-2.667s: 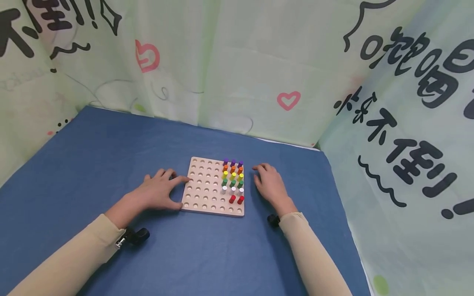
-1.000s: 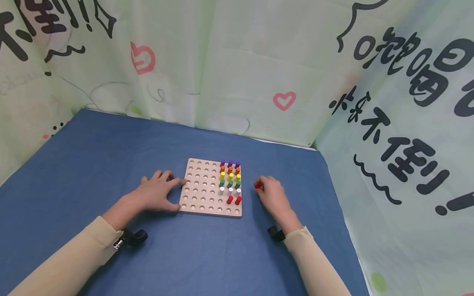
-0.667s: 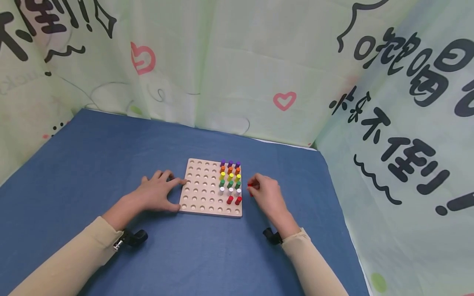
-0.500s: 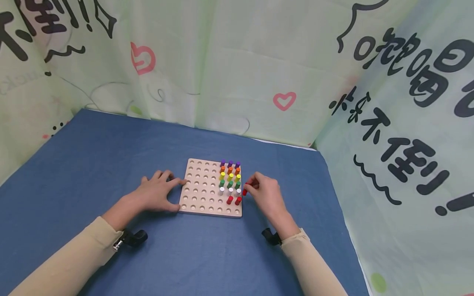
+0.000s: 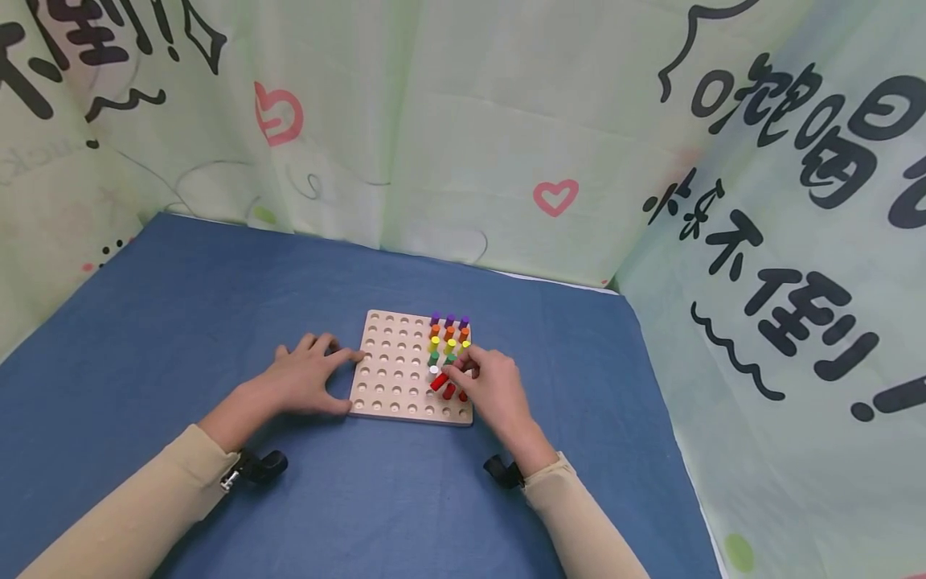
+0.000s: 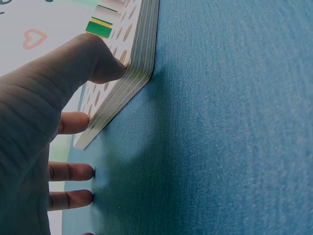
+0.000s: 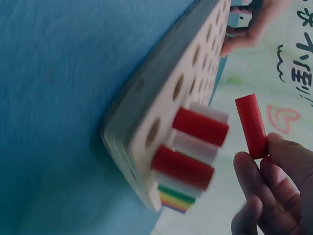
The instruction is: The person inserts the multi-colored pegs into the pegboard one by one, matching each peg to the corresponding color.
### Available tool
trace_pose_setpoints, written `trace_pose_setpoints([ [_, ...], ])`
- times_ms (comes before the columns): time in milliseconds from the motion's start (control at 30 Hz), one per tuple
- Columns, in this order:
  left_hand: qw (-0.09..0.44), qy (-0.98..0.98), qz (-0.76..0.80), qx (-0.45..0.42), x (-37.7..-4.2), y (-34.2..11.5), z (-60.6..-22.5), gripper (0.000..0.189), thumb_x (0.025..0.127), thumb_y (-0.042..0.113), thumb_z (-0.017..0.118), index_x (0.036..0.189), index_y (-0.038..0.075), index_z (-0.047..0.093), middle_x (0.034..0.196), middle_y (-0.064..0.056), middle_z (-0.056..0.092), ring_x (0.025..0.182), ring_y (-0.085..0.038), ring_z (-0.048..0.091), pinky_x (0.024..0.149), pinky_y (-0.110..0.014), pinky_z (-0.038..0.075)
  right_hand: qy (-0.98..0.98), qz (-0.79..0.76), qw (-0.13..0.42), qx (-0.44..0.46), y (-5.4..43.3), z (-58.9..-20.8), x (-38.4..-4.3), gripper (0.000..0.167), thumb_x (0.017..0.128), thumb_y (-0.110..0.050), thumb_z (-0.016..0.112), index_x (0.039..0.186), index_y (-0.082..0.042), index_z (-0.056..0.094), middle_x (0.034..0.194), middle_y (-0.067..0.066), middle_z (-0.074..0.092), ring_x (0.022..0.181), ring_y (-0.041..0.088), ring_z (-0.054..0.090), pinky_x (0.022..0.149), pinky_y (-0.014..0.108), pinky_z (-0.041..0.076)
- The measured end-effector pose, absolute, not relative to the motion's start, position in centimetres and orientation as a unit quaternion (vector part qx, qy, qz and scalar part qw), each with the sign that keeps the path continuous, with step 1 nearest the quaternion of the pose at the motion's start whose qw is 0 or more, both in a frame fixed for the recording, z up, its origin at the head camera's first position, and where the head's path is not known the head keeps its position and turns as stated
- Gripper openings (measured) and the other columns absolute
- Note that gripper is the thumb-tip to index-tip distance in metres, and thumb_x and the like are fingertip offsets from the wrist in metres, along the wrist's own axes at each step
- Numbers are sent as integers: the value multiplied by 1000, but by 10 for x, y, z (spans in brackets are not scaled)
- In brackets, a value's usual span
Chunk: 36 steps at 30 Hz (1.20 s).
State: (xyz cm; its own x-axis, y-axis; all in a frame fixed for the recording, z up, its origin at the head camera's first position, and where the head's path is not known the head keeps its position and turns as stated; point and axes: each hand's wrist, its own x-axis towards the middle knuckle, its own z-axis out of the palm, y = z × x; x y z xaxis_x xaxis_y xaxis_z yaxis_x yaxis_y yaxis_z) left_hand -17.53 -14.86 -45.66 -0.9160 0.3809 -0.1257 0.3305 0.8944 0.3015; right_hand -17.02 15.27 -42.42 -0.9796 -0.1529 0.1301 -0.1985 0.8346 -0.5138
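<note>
A wooden pegboard (image 5: 411,418) with rows of round holes lies on the blue cloth. My left hand (image 5: 307,375) is spread at its left side, thumb and forefinger touching the edge; the other fingers stand off it in the left wrist view. Between thumb and fingertips, my right hand (image 5: 497,389) pinches a red peg (image 7: 251,126), tilted above the board's right part. Two red pegs (image 7: 183,167) stand in holes below it. Behind them are rows of purple pegs (image 5: 450,319), orange, yellow, green and white ones, some hidden by the right hand.
The blue cloth (image 5: 289,265) covers the tabletop around the board. A pale green curtain (image 5: 463,121) with black lettering and pink hearts hangs behind and to the right. A black wrist camera (image 5: 264,466) sits under the left wrist.
My right hand, at first beside the board without a visible peg, has come to hold a red one and moved left over the board with it. The left hand keeps its place.
</note>
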Motion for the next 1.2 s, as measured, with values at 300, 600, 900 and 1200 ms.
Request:
trace_pose_setpoints([
  [300,86,969,140,186,-176,-147,-458,75,82,55,77,149,30,55,138,-17,49,125,-42,45,84,-65,37,-969,216,40,111,143,-437,-171,23,89,-36,83,77,-23,68,60,-6,54,68,15,46,63,30,35],
  [600,87,968,145,186,-173,-148,-459,75,82,55,78,149,30,55,138,-17,49,124,-42,45,83,-64,36,-968,200,53,140,140,-439,-166,22,88,-34,83,76,-23,69,62,-9,56,67,12,46,68,31,37],
  [900,90,967,147,187,-173,-147,-456,76,82,55,77,149,29,54,139,-17,49,125,-43,44,85,-65,36,-962,135,87,222,141,-438,-163,16,85,-36,86,81,-23,78,72,-11,70,71,9,52,70,31,39],
  [1200,83,967,145,191,-173,-149,-458,76,83,55,76,151,30,53,140,-17,49,126,-42,44,84,-64,36,-959,120,93,239,148,-437,-161,20,91,-44,78,85,-25,76,86,-6,68,82,14,57,78,36,43],
])
